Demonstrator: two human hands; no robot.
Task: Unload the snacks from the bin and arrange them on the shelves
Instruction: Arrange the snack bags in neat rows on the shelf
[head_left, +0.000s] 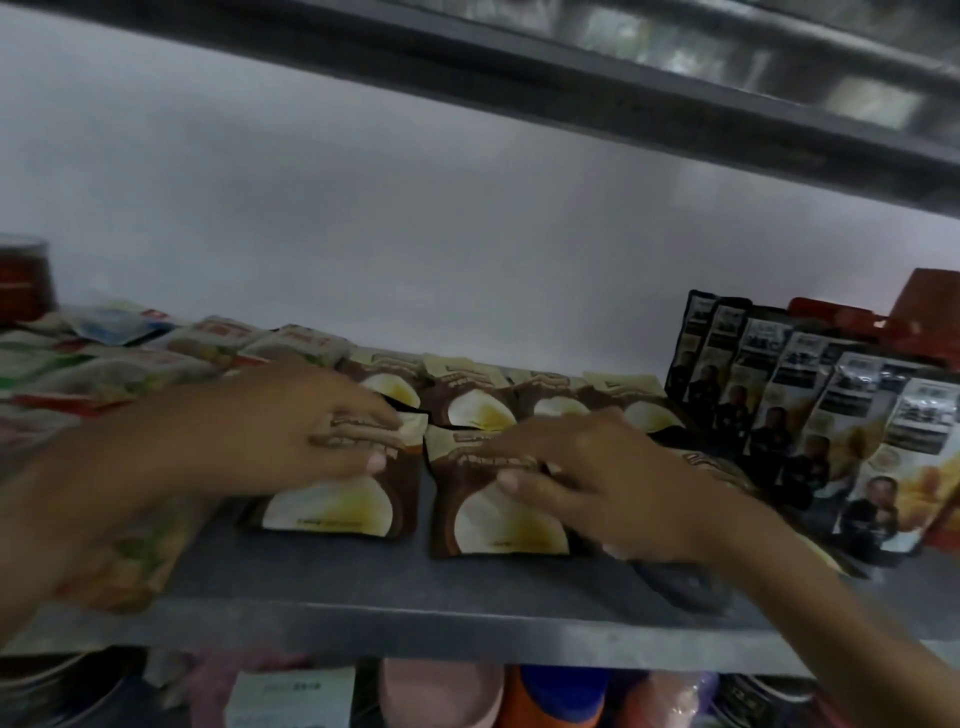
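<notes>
Already the shelf (415, 597) carries much stock: pale packets (104, 374) at left, upright black sachets (810, 415) at right. Between them the left hand (270, 431) and right hand (597, 478) lie flat, fingers straight, pressing near-row brown pouches (498, 514). The bin is unseen.

This looked like a small shop or storeroom: grey metal shelves (415, 597) carried rows of identical snack packets (467, 395) and upright sachets (810, 415).
</notes>
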